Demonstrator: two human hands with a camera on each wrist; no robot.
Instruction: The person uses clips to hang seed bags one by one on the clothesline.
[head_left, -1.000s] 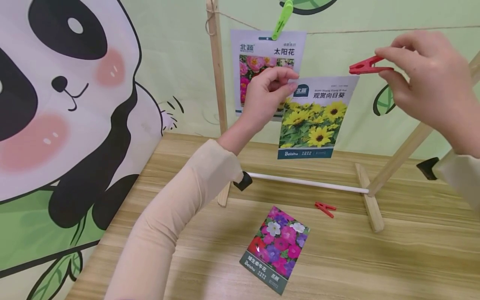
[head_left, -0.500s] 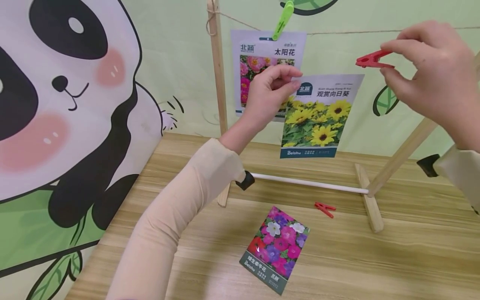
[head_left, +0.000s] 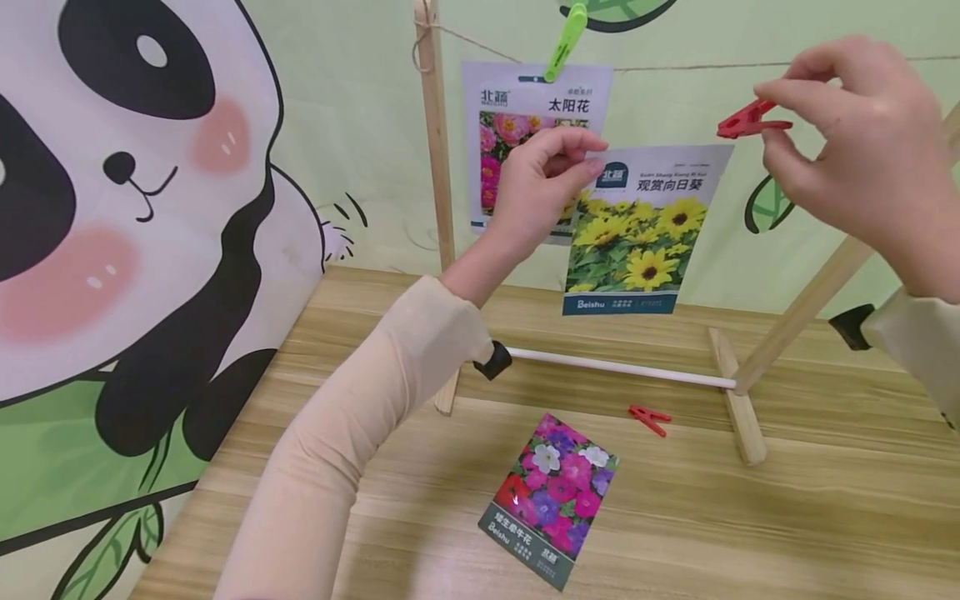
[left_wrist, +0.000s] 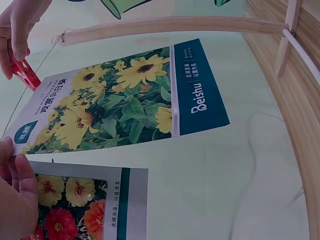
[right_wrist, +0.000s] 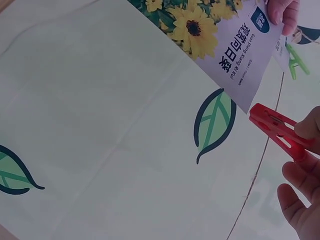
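Yellow sunflowers on a flat, glossy rectangular seed packet (head_left: pixel 641 237) show below its white top band; the left hand (head_left: pixel 536 179) pinches it by its upper left corner, holding it off the tabletop (head_left: pixel 420 508), a little below the thin brown twine line (head_left: pixel 697 66) in the head view; the right hand (head_left: pixel 862 150), apart from the left, is clamped by thumb and fingers on a red plastic clothespin (head_left: pixel 741 125); the clothespin's tip is just beside the packet's upper right corner, though I cannot tell whether they touch; behind the left hand, a white packet with pink flowers (head_left: pixel 513 125) hangs from the twine by a bright green plastic clip (head_left: pixel 566 42); on the wood-grain tabletop lie a packet of multicoloured petunias (head_left: pixel 555 500) and a second red clothespin (head_left: pixel 642 412).
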